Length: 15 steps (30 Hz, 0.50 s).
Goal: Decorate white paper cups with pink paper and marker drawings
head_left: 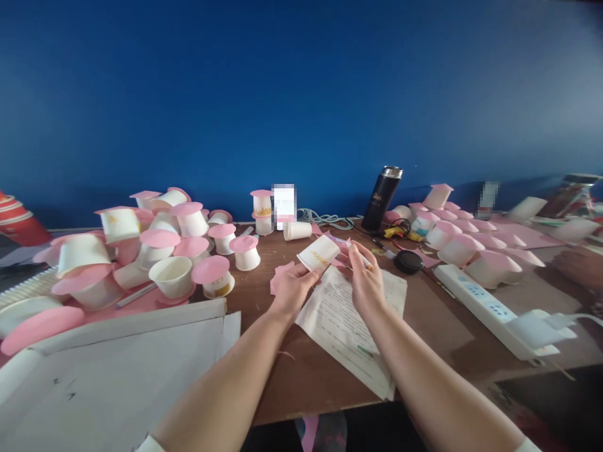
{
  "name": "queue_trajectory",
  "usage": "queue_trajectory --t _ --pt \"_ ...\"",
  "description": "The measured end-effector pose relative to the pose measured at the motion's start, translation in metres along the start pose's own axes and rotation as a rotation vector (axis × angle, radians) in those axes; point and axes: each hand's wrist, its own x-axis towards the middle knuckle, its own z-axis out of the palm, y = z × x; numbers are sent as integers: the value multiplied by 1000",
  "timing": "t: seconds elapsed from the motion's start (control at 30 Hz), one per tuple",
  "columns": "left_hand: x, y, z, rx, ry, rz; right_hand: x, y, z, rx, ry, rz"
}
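Cup (318,252) clamped in my left hand (293,290); overtight grip could dent it. Right hand (366,279), 3 o'clock: grip unclear.

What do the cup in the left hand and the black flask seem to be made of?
Cup: probably paper, matte white, with a gold pattern that looks printed.
Flask: likely metal, apparently coated black; its silvery top shines like steel.

The left hand (293,287) and right hand (366,279) were bare. The lower arms (230,373) were bare too. A little bit of white sleeve (151,445) showed on each one.
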Motion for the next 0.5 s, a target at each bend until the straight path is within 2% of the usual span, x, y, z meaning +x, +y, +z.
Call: queue_trajectory --t 0.13,0.27,0.4,0.5 --pt "-3 -5 1 170 -103 60 5 4 1 64 -161 52" --pt "-4 -7 3 224 -168 74 4 3 4 115 -170 49" --pt "-3 -7 2 44 -223 -77 3 0 4 144 -121 67" --pt "-1 -7 1 -129 -201 -164 2 3 3 142 -109 89"
